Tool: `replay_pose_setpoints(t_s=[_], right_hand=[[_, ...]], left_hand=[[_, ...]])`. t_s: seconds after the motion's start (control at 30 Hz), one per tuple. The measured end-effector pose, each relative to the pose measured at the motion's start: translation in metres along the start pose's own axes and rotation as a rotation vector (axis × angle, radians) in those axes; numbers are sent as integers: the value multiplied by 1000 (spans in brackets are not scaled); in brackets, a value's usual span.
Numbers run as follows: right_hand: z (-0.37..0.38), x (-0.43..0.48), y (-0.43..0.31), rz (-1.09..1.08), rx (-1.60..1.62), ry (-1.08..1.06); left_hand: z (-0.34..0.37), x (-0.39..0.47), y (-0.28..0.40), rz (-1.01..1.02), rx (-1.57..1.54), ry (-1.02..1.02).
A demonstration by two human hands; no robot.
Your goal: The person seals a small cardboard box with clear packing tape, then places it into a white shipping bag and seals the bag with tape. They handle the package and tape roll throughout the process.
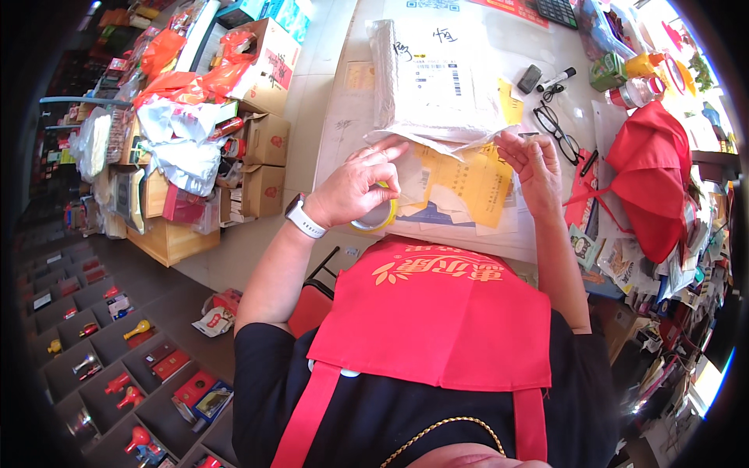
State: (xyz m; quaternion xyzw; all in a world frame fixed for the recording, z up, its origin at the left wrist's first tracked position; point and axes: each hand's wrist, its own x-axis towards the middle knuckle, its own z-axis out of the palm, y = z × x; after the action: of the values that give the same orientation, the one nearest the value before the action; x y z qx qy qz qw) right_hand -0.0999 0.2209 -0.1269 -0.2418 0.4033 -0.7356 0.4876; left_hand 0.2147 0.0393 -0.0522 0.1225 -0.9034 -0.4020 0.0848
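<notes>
A white bubble-wrapped parcel with handwriting and a printed label lies on the table. Its near edge has a loose flap of clear film. At the flap's left end is my left hand, fingers bent, with a roll of yellow-edged adhesive tape under or beside it; whether the hand grips the roll or the film is unclear. My right hand is raised at the flap's right end, thumb and fingers close together, possibly pinching the film. Yellow printed papers lie between my hands, below the parcel.
Eyeglasses, a black marker pen and a small black device lie right of the parcel. Further right is a red cloth bag. A calculator sits at the far edge. Cardboard boxes and plastic bags stand left of the table.
</notes>
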Motion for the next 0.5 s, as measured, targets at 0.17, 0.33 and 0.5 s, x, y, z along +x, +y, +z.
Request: replay_pose_setpoints(t_s=[0.17, 0.33, 0.5], right_hand=[[4, 1, -5, -19, -33, 38], [8, 4, -7, -11, -19, 16], [11, 3, -6, -54, 21, 48]], left_hand=[[4, 6, 6, 19, 266, 59], [7, 11, 5, -98, 90, 41], [1, 12, 0, -109, -116, 68]])
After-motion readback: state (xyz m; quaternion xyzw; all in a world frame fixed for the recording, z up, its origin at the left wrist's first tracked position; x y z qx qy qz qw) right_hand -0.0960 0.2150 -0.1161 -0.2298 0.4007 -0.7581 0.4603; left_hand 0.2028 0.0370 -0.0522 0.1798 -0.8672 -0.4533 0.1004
